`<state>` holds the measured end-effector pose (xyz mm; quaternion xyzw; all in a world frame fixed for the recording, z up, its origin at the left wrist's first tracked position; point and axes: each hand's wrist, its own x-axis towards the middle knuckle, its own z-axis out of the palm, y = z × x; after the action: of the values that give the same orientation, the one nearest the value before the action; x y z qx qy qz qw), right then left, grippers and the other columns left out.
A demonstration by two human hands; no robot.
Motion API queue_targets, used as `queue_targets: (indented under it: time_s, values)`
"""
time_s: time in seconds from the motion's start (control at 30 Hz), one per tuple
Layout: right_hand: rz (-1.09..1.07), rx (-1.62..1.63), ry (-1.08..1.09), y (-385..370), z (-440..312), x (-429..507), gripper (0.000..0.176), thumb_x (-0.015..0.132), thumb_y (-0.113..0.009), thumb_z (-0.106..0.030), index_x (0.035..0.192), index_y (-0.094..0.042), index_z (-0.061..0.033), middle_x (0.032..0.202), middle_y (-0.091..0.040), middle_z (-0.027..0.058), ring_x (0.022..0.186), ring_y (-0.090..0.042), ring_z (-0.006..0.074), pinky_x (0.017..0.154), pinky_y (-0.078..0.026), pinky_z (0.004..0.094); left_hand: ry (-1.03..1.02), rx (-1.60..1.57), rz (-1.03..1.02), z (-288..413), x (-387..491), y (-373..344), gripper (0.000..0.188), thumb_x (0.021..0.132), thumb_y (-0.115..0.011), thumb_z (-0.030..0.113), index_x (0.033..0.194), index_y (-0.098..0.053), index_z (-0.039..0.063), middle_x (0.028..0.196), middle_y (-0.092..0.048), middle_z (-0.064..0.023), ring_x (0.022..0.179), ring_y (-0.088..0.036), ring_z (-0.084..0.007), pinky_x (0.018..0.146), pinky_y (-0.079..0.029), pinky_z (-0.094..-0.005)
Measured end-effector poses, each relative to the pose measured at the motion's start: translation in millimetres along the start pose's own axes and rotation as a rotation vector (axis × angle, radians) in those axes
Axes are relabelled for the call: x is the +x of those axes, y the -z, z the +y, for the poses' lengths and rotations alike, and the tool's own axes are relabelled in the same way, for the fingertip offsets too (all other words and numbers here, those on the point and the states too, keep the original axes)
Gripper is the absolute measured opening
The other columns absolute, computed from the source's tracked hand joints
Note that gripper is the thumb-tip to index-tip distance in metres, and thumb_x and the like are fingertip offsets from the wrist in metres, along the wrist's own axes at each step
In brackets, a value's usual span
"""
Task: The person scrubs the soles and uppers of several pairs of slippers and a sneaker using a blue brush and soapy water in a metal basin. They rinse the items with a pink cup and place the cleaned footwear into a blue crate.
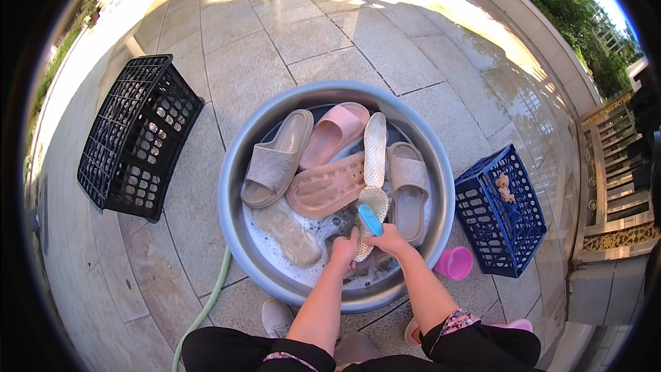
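Note:
A large metal basin [230, 217] holds soapy water and several slippers. My right hand [390, 242] is closed around a blue-handled brush [370, 220], whose far side is hidden. My left hand [346, 248] grips the edge of a perforated cream insole [373, 201] over the water. A second perforated insole [375, 150] lies beyond it, across an upturned pink slipper sole [328, 186]. A pink slipper [335, 134] and a grey-beige slipper [276, 157] rest at the back and left, another beige slipper [409, 191] at the right. A beige sole [292, 237] lies in suds.
A black plastic crate [139, 139] stands on the paving at left. On the right are a blue plastic crate [498, 212], with a small tan item [504, 188] on it, and a pink cup [454, 263]. A pale green hose [214, 289] runs beside the basin.

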<state>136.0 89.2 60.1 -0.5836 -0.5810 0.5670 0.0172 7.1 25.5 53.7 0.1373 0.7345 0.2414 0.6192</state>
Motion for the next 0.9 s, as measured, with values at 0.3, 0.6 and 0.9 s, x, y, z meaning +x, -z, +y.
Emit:
queue_targets:
  time_s: [0.3,0.6,0.9]
  values:
    - [0.067,0.437,0.002,50.0,-27.6,-79.5,0.036,0.080,-0.065,-0.019,0.108,-0.055,0.0007,0.098,-0.059,0.0049,0.088,-0.054,0.0120,0.080,-0.042,0.0272,-0.261,0.079,-0.048,-7.4,-2.1,11.3,0.044,0.087,-0.044,0.041,0.069,-0.053,0.003,0.051,-0.055,-0.0108,0.037,-0.051,-0.0232,0.038,-0.041,-0.0354]
    - [0.289,0.310,0.135,41.8,-94.1,53.4,0.038,0.083,-0.058,-0.023,0.111,-0.051,0.0022,0.100,-0.060,0.0084,0.089,-0.056,0.0164,0.079,-0.043,0.0307,-0.581,0.707,0.243,-2.9,-13.3,6.7,0.049,0.079,-0.051,0.051,0.104,-0.058,0.009,0.096,-0.062,-0.0138,0.099,-0.055,-0.0297,0.080,-0.044,-0.0408]
    - [0.282,0.450,-0.097,15.5,-36.6,103.7,0.059,0.077,-0.063,-0.032,0.119,-0.044,0.0051,0.109,-0.056,0.0144,0.099,-0.052,0.0227,0.086,-0.039,0.0334,-0.309,0.563,0.029,-17.4,9.2,13.4,0.061,0.081,-0.042,0.056,0.100,-0.062,0.001,0.103,-0.058,-0.0235,0.097,-0.056,-0.0371,0.086,-0.041,-0.0432]
